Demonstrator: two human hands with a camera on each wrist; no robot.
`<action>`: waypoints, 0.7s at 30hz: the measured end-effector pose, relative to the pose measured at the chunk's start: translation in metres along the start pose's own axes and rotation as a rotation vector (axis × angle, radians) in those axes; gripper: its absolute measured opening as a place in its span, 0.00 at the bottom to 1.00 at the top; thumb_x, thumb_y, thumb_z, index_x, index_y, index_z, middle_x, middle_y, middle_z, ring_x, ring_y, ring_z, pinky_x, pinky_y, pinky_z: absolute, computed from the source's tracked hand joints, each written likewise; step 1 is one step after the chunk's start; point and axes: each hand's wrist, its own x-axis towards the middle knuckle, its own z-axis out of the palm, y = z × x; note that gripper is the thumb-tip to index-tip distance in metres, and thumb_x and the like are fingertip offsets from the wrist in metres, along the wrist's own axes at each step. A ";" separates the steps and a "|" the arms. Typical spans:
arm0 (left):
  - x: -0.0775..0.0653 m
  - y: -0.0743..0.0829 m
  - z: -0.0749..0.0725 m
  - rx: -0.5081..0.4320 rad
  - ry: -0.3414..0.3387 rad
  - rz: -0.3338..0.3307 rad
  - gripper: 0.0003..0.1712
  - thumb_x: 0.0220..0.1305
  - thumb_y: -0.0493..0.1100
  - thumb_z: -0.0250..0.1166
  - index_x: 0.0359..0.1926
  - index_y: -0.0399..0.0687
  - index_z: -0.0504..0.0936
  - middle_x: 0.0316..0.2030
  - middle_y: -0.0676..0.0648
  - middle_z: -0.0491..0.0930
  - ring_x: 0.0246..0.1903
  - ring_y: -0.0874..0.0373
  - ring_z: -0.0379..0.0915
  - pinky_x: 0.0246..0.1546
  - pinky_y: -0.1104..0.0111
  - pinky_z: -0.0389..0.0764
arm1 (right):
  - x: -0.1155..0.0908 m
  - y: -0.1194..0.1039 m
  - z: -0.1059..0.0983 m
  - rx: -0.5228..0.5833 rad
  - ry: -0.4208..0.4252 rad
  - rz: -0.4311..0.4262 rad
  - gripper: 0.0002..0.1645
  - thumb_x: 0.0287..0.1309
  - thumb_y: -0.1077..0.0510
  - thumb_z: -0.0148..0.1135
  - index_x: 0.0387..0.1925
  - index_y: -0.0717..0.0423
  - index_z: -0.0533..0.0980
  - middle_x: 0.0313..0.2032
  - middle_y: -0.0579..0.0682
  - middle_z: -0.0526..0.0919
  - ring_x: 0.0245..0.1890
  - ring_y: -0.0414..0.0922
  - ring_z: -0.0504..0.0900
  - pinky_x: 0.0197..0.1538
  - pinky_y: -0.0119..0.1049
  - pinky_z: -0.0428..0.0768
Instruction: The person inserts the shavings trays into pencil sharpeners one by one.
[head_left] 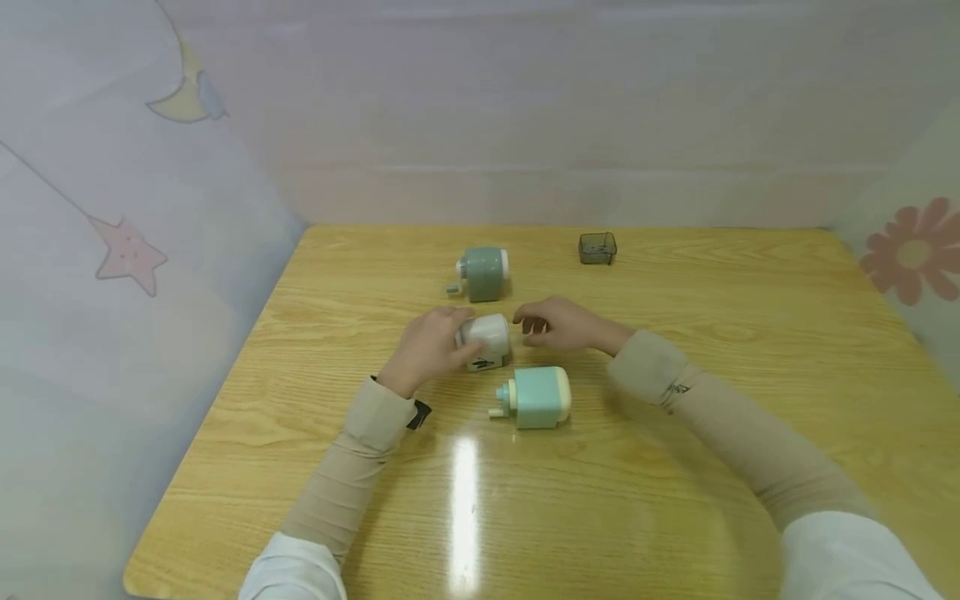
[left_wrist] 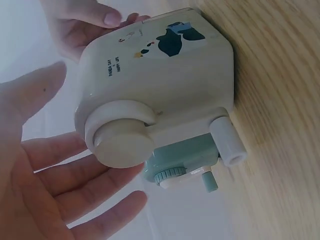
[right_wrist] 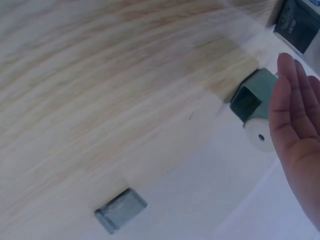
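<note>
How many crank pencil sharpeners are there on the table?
3: dark green sharpener at the back, white sharpener beside the left hand, mint sharpener at the front.

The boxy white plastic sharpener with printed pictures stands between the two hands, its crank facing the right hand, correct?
Not the right hand: the left wrist view shows the crank of the boxy white sharpener facing the left hand. The rest holds.

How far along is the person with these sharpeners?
Apparently done: the dark green sharpener shows an open slot, and a small grey tray sits apart. In hand: the left hand is at the white sharpener, the right hand close by. Seemingly left: the mint sharpener, which neither hand touches.
</note>
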 end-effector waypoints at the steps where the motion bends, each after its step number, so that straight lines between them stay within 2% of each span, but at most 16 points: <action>1: 0.001 0.000 0.000 0.002 0.011 0.011 0.26 0.59 0.54 0.61 0.51 0.39 0.75 0.45 0.41 0.78 0.34 0.53 0.75 0.29 0.65 0.77 | -0.003 0.001 -0.001 0.001 0.016 -0.004 0.18 0.56 0.61 0.60 0.47 0.66 0.74 0.36 0.55 0.81 0.33 0.45 0.79 0.38 0.38 0.78; 5: 0.005 -0.002 0.001 0.019 0.082 0.069 0.24 0.61 0.51 0.59 0.52 0.38 0.75 0.49 0.40 0.76 0.43 0.49 0.74 0.36 0.61 0.78 | -0.019 0.007 -0.005 0.021 0.081 0.001 0.16 0.56 0.61 0.60 0.44 0.67 0.75 0.38 0.58 0.80 0.33 0.45 0.79 0.37 0.40 0.78; 10: 0.012 -0.008 0.002 -0.038 0.179 0.121 0.22 0.61 0.48 0.60 0.51 0.37 0.75 0.48 0.40 0.76 0.47 0.48 0.72 0.42 0.59 0.76 | -0.039 0.012 -0.011 0.026 0.154 0.061 0.12 0.56 0.58 0.61 0.39 0.62 0.76 0.35 0.52 0.80 0.34 0.43 0.79 0.36 0.38 0.77; 15: 0.019 -0.018 0.001 -0.149 0.172 0.083 0.19 0.62 0.46 0.59 0.50 0.39 0.74 0.44 0.41 0.77 0.45 0.50 0.73 0.43 0.58 0.75 | -0.050 0.013 -0.018 0.024 0.201 0.104 0.10 0.56 0.57 0.62 0.38 0.57 0.75 0.35 0.49 0.80 0.34 0.42 0.78 0.36 0.37 0.77; 21: 0.027 -0.032 -0.004 -0.196 0.161 0.077 0.17 0.61 0.45 0.60 0.48 0.39 0.72 0.38 0.41 0.78 0.38 0.51 0.74 0.38 0.59 0.75 | -0.057 0.016 -0.024 0.032 0.252 0.119 0.10 0.55 0.59 0.62 0.37 0.57 0.72 0.36 0.53 0.80 0.34 0.44 0.80 0.36 0.37 0.78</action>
